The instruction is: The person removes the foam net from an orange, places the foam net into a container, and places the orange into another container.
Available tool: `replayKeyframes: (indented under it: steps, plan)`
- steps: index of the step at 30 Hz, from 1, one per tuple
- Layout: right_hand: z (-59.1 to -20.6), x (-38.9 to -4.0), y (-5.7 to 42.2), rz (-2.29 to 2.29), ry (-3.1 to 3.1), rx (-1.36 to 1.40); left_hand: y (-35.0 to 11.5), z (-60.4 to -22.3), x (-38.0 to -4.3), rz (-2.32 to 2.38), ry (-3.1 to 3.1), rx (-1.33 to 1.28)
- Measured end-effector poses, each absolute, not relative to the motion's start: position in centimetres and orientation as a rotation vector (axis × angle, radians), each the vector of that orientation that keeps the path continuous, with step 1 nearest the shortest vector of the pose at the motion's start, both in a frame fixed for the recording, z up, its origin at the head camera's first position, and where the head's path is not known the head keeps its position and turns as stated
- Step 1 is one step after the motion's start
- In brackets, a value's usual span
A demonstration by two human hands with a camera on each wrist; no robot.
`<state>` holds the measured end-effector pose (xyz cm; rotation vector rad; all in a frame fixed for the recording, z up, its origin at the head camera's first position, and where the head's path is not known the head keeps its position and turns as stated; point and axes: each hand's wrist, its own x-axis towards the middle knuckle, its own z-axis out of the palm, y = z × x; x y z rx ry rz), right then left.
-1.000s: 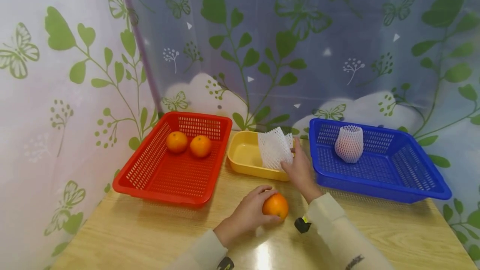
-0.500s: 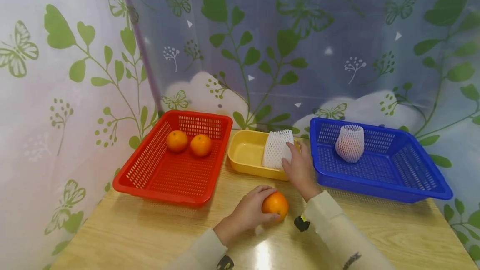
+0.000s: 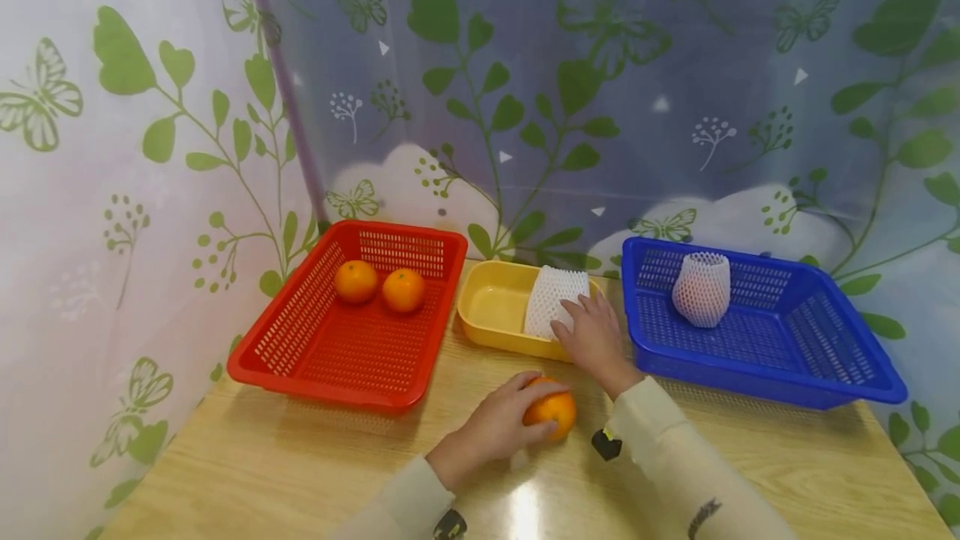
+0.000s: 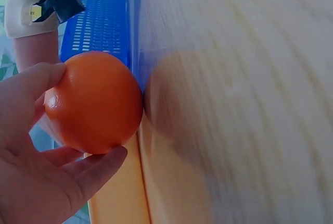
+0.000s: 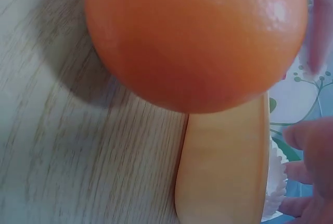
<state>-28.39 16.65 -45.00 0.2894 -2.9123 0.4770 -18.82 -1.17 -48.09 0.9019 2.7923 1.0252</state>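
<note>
Left hand [image 3: 491, 423]: curled round an orange [image 3: 559, 412]
Right hand [image 3: 594, 333]: fingers on foam net [image 3: 551, 294]; pinch unclear
Net shift: flattened into yellow tray [image 3: 491, 300] beyond left hand, seemingly not picked up

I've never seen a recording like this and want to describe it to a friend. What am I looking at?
No machine here, just someone working bare-handed. The wide picture is shot from a camera on the head, the two close-ups from one on each wrist. The left hand holds an orange on the wooden table. The right hand reaches to white foam netting in a yellow tray. A red basket at left holds two more oranges; a blue basket at right holds a net-wrapped item.
</note>
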Motion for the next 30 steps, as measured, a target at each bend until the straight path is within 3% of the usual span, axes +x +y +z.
replayKeyframes:
  steps: [8,30]
  plan:
    - [-45.03,-28.59,16.49,0.442,-3.042,0.287,-1.0,-48.01,-18.98,0.94,2.851,0.961]
    - [-45.32,-28.78,16.42,0.464,-3.13,0.288,-1.4,-48.14,-19.31,1.035,2.859,0.733]
